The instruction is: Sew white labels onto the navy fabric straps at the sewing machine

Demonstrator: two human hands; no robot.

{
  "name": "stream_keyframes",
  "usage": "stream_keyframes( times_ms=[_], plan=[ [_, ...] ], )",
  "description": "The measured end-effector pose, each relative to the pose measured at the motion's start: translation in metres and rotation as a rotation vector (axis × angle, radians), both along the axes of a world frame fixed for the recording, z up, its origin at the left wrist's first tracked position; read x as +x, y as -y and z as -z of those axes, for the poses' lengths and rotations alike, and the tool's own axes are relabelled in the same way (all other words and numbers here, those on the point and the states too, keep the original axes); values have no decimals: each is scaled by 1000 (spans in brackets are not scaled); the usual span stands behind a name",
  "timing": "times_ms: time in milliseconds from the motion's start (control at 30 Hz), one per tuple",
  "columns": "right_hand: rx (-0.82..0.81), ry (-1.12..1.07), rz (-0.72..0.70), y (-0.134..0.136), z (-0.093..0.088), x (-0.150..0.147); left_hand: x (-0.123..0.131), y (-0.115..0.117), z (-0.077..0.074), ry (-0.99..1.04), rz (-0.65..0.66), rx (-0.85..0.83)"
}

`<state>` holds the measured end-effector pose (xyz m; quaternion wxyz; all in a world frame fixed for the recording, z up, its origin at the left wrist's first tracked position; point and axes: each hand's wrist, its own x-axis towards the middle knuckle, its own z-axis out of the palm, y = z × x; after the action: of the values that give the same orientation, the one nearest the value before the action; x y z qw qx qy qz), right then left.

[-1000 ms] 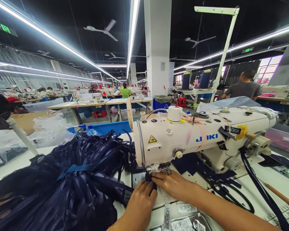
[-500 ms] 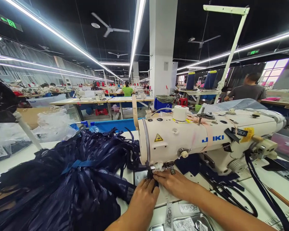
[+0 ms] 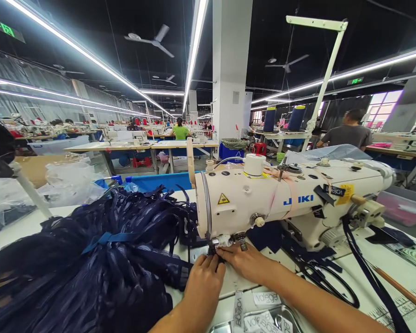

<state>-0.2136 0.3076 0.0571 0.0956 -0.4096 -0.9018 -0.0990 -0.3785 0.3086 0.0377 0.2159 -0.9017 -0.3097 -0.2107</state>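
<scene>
Both hands are close together at the needle end of a white sewing machine (image 3: 235,199). My left hand (image 3: 204,280) has its fingers bent and pressed onto a small dark navy fabric piece (image 3: 213,251) by the presser foot. From the other side my right hand (image 3: 244,261) reaches in under the machine head, its fingertips closed on the same piece. Most of that fabric is hidden beneath the fingers. Left of my hands lies a large heap of navy straps (image 3: 121,259), bound with a blue tie (image 3: 113,237).
Black-handled scissors (image 3: 333,283) lie right of my forearm. A metal tray (image 3: 294,319) with "valege" labels (image 3: 263,319) stands in front. Navy scraps (image 3: 266,237) lie behind my right hand. A wooden stick (image 3: 398,286) rests at far right. Co-workers sit in the background.
The camera view has shifted slightly, moving the scene a little left in the picture. Both hands stay at the presser foot, with little visible change in their grip.
</scene>
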Motion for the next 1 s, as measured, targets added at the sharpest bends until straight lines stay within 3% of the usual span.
stream_keyframes(
  times_ms=[367,533,633,800,900,1000],
  plan=[
    [0,-116,15,-4,0,-1,-1,-2,-3,23,11,115],
    [-22,-208,-6,-5,-3,3,-15,3,-7,5,8,198],
    [-70,-205,19,1,-8,4,-31,0,-19,-29,8,92],
    [-155,-224,7,15,-7,-4,-48,-17,-40,57,-49,-257],
    [-100,-225,22,18,-2,-10,-47,-22,-42,143,-3,-260],
    [-95,-231,16,18,1,-12,-41,-19,-35,105,134,-85]
  ],
)
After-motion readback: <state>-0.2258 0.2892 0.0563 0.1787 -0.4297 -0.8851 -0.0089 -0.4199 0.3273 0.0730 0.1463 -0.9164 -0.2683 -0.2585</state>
